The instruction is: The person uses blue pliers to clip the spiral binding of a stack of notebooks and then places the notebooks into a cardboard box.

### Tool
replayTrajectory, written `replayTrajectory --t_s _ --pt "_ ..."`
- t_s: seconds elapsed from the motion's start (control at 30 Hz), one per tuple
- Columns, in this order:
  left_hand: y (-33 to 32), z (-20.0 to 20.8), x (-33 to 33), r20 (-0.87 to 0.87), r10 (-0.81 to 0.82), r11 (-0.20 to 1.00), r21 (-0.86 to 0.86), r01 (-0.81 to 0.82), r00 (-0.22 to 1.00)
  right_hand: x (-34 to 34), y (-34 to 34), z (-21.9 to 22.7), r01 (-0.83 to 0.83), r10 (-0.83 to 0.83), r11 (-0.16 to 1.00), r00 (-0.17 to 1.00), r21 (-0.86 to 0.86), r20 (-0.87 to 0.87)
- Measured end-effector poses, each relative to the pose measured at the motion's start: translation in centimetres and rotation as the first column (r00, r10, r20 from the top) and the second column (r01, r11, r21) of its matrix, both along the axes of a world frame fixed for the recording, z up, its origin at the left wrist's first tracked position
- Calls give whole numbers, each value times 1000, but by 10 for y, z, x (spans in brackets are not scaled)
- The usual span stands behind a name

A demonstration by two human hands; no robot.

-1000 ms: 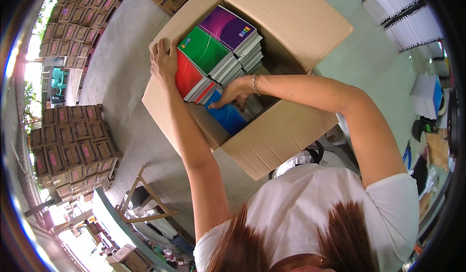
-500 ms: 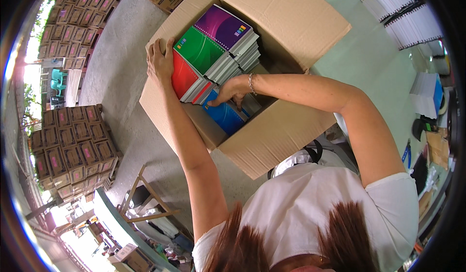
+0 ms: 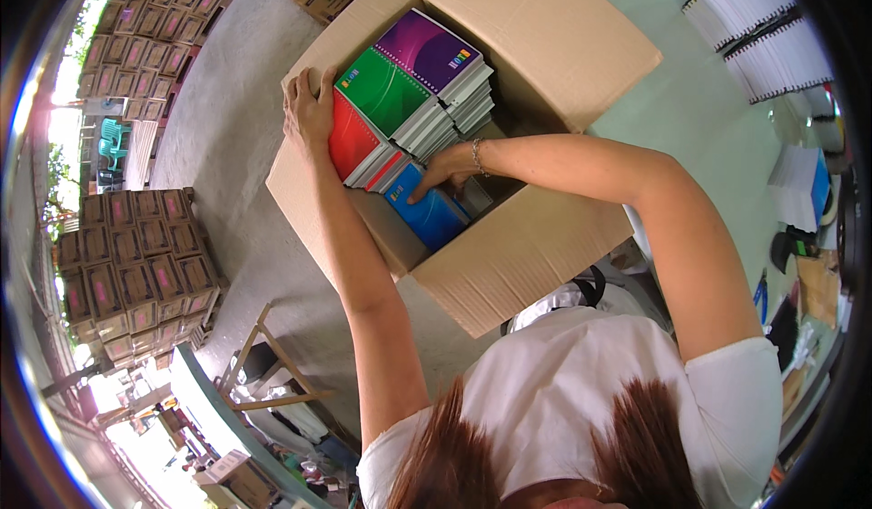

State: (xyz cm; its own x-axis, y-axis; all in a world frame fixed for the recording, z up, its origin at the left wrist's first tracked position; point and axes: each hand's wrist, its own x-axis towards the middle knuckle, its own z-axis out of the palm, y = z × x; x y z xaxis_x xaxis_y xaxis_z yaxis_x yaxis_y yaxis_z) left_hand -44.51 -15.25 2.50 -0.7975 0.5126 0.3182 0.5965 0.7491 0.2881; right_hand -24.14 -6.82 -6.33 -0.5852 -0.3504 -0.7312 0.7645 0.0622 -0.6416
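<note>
Your white shirt [image 3: 581,373] is closest. Beyond it, the near flap of an open cardboard box [image 3: 527,255] folds outward. Inside, near corner: blue notebook [image 3: 438,223], topping a lower stack. Your right hand [image 3: 447,168], bracelet at the wrist, has its thumb on that cover, other fingers bent down past the edge; can't tell if they grip. Farther in, taller stacks: red notebook [image 3: 352,141], green notebook [image 3: 386,91], purple notebook [image 3: 427,50] on top. Your left hand [image 3: 309,118] lies over the box's left edge beside red, fingers loosely spread. Farthest left: stacked cartons [image 3: 136,255] along the concrete floor [image 3: 245,82].
</note>
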Motion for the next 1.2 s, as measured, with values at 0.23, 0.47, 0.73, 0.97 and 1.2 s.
replayTrajectory --t_s 0.23,0.47,0.73,0.97,1.2 --pt "-6 -8 -4 -53 1 999 34 1 999 9 19 3 -65 49 977 995 -203 -84" --pt "-6 -10 0 -114 16 998 67 -8 993 13 20 7 -36 17 977 996 -208 -91" --pt "-3 -5 6 -118 -4 996 92 15 993 14 11 13 80 -86 988 995 -132 -42" --pt "-10 -8 5 -128 37 994 102 -24 991 32 7 82 143 -154 987 974 -71 -168" --pt "-8 -19 -12 -127 -20 995 95 32 992 64 20 170 209 -329 913 886 -351 -327"
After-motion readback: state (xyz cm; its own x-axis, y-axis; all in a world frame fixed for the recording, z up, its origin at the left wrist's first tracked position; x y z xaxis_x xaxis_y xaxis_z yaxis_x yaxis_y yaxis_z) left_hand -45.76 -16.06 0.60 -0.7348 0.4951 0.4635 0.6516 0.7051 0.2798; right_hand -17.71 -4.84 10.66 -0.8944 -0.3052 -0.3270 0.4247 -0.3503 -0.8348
